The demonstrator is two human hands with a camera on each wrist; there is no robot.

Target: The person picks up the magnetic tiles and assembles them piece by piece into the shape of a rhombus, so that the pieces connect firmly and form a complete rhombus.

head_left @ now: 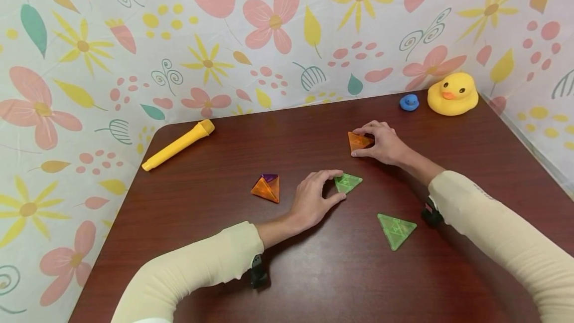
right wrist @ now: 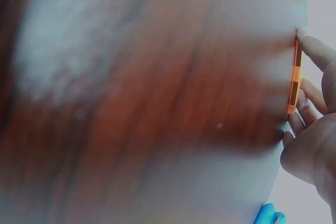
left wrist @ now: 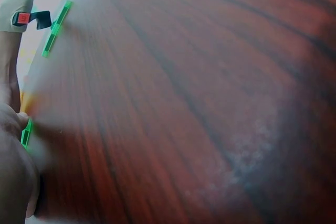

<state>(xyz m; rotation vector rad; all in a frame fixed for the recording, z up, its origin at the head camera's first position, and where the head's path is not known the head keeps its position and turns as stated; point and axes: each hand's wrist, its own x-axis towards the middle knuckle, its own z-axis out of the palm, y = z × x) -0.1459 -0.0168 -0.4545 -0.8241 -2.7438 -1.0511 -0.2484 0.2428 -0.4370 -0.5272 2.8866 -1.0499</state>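
My left hand (head_left: pixel 310 201) pinches a translucent green triangular magnetic tile (head_left: pixel 348 183) by its edges, thumb at the near side and fingers at the far side. In the left wrist view that tile (left wrist: pixel 26 134) shows only partly, past the hand. Farther back, my right hand (head_left: pixel 383 144) grips an orange triangular tile (head_left: pixel 358 142) between thumb and fingers. The right wrist view shows this tile (right wrist: pixel 295 80) edge-on in the grasp. Another green triangular tile (head_left: pixel 396 231) lies flat, nearer than both hands. To the left sits a small orange and purple pyramid of tiles (head_left: pixel 267 188).
A yellow toy microphone (head_left: pixel 178 145) lies at the back left of the brown table (head_left: pixel 332 273). At the back right corner stand a small blue duck (head_left: pixel 409 102) and a big yellow duck (head_left: pixel 453 94). A flower-patterned cloth (head_left: pixel 273 71) hangs behind the table.
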